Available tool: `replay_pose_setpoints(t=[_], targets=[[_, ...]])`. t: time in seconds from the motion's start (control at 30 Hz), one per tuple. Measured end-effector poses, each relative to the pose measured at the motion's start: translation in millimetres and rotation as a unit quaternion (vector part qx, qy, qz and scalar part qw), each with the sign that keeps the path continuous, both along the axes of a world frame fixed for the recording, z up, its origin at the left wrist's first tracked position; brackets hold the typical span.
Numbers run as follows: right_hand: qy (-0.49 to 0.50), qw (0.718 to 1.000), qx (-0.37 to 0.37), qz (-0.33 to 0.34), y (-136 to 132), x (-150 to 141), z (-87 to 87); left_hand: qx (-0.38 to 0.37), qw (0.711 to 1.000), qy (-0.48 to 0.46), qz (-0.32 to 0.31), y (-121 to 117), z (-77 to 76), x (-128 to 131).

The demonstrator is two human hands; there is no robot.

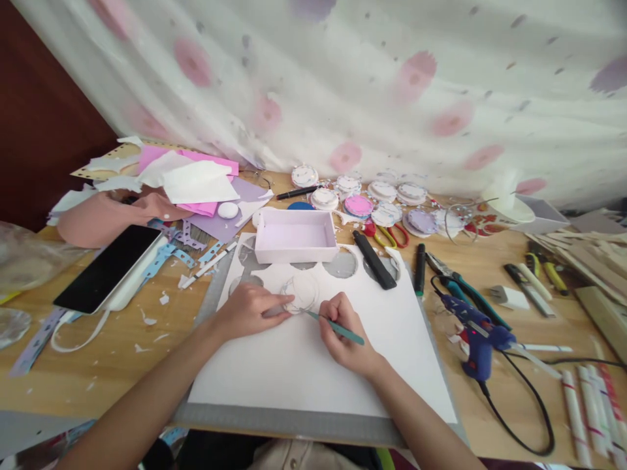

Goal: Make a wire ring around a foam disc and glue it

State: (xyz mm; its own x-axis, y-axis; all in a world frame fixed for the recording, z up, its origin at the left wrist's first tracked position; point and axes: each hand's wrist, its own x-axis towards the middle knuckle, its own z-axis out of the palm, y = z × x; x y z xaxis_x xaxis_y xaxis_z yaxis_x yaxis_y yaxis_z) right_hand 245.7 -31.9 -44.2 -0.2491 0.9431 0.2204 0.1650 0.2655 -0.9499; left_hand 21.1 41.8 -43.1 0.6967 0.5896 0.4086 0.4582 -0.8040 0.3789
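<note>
A sheet of white paper [274, 365] with round holes along its far side lies on a grey cutting mat [245, 418]. On the paper sits a round, see-through disc [304, 287] with faint markings at its left. My left hand [249, 310] rests flat with its index finger and thumb stretched out, fingertips on the disc's near left edge. In my right hand [345, 336] is a slim craft knife with a teal handle [349, 333], pinched near its tip. That thin tip meets the paper at the disc's near edge.
Beyond the paper stand a pale pink box [296, 245] and a black utility knife [375, 261]. Several decorated round stacks [382, 191] line the back. At right lie pliers [470, 294], a blue glue gun [477, 333] and its cord. A phone [110, 267] and paper scraps lie left.
</note>
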Motion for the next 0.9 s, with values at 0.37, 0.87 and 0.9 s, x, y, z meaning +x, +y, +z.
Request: replay_pose_setpoints(t=[0.37,0.87,0.9], targets=[[-0.085,0.996,0.021,0.011,-0.9,0.8,-0.8,0.008,1.000,-0.006,-0.012,1.6,-1.9,-0.4],[-0.222,0.952,0.202,0.067,0.6,-1.7,2.4,0.007,1.000,-0.016,-0.016,1.1,-1.7,-1.4],[-0.226,0.948,0.212,0.069,0.7,-2.0,2.3,0.008,1.000,-0.017,-0.017,1.3,-1.9,-1.3]])
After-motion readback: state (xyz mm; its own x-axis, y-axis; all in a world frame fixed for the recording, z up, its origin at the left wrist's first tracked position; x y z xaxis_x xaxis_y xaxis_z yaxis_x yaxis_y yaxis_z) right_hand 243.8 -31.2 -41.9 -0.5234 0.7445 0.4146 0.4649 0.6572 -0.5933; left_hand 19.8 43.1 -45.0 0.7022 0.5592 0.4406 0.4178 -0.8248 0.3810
